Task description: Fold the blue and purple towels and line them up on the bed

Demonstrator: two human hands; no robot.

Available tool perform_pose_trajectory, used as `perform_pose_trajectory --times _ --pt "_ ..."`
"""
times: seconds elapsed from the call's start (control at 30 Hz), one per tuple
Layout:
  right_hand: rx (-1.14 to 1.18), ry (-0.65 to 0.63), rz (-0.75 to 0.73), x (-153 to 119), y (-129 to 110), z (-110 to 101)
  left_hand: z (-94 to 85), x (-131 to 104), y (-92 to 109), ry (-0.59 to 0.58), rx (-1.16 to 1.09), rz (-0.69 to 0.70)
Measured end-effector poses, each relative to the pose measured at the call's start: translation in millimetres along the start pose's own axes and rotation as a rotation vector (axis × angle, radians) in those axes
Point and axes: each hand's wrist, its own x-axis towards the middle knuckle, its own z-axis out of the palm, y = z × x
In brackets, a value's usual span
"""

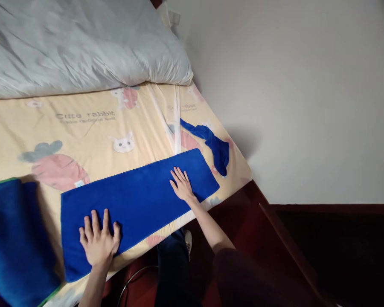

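A blue cloth [141,200] lies flat as a long rectangle, slanting along the near edge of the bed. My left hand [100,239] rests on its left part, fingers spread, holding nothing. On the right part lies my right hand [181,184], palm down with its fingers apart. Just beyond the cloth's right end is a small crumpled blue cloth [216,147]. Folded blue fabric with a green edge [17,243] sits at the far left, beside the flat cloth.
The yellow bed sheet [92,136] has rabbit and carrot prints. A grey quilt [83,47] covers the far side. The pale wall [301,94] stands at the right, with dark red wood [240,221] below the bed's edge.
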Motion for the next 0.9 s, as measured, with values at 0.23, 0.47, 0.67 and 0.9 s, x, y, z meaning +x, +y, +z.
perform_pose_trajectory --times 0.23,0.47,0.67,0.9 --pt "-0.208 -0.036 0.278 -30 118 -36 3.9 0 -3 -0.011 0.007 0.003" --pt "-0.271 0.021 0.281 -48 174 -48 2.4 0 -1 -0.015 0.036 0.010" --pt "-0.278 0.171 0.272 -65 120 -44 -5.0 -3 -4 -0.060 0.069 0.002" --pt "-0.121 0.246 0.124 -123 20 22 0.7 -8 -13 -0.048 0.081 -0.006"
